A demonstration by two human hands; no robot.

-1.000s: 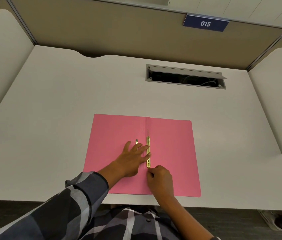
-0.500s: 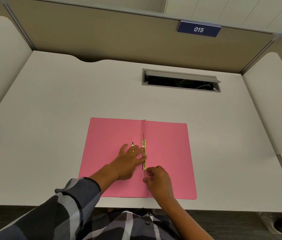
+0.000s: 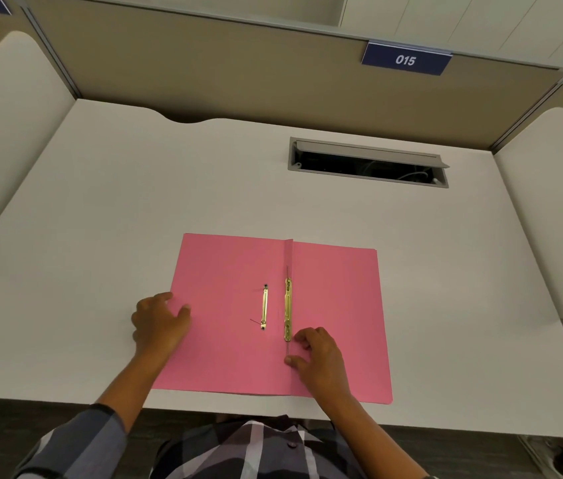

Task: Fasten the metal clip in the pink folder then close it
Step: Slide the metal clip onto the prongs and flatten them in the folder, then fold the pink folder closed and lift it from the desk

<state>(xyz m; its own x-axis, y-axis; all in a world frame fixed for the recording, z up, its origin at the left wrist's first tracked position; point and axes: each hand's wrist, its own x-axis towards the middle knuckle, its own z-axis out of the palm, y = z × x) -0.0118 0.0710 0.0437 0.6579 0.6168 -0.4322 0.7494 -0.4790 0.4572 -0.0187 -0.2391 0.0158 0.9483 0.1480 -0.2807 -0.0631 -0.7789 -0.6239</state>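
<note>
The pink folder [image 3: 335, 305] lies open and flat near the desk's front edge. A gold metal clip bar [image 3: 288, 309] runs along its spine, with thin prongs sticking out at both ends. A second, narrower gold strip [image 3: 264, 307] shows on the left flap. My left hand [image 3: 159, 321] rests at the left flap's outer edge, fingers curled over the edge. My right hand [image 3: 318, 354] presses on the folder just right of the spine, fingertips by the clip's lower end.
The white desk [image 3: 100, 236] has padded side dividers and a brown back panel. An open grey cable hatch [image 3: 368, 162] sits at the back right. A blue "015" sign [image 3: 406, 59] hangs above. The desk's front edge lies just below the folder.
My left hand has slid from beside the clip out to the left flap's edge, uncovering the narrow gold strip. My right hand stays at the clip's lower end.
</note>
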